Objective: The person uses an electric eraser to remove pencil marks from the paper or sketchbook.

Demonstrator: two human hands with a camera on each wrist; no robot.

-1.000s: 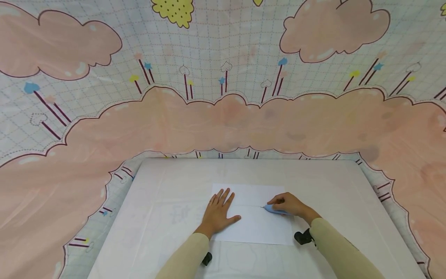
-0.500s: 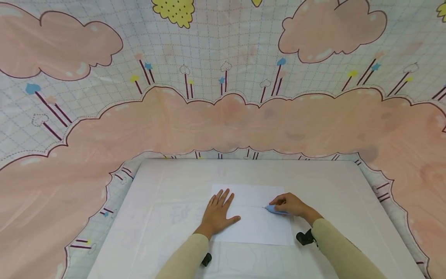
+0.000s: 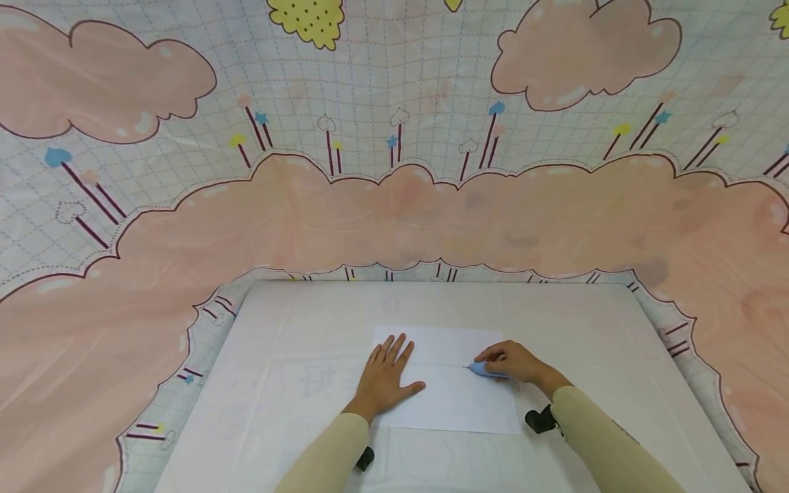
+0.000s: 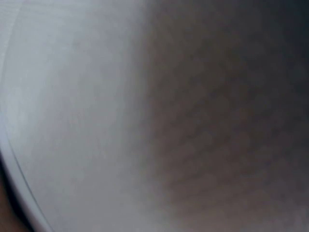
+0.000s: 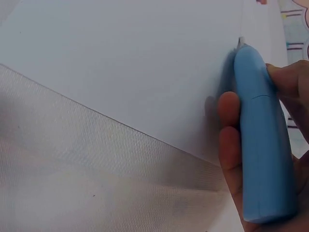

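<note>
A white sheet of paper lies flat on the table, with a faint line running across its middle. My left hand rests on the paper's left part, fingers spread and straight. At the right part, my right hand grips a blue utility knife between thumb and fingers. In the right wrist view the knife has a thick rounded body and a short metal tip at the paper's surface, near the faint line. The left wrist view is blurred, with a dark shape filling its right side.
The white table extends on all sides of the paper. A patterned cloth with clouds hangs behind it and at both sides. Black wrist devices sit under both sleeves.
My right hand and the knife have shifted very slightly to the right along the line. My left hand has stayed in place on the paper.
</note>
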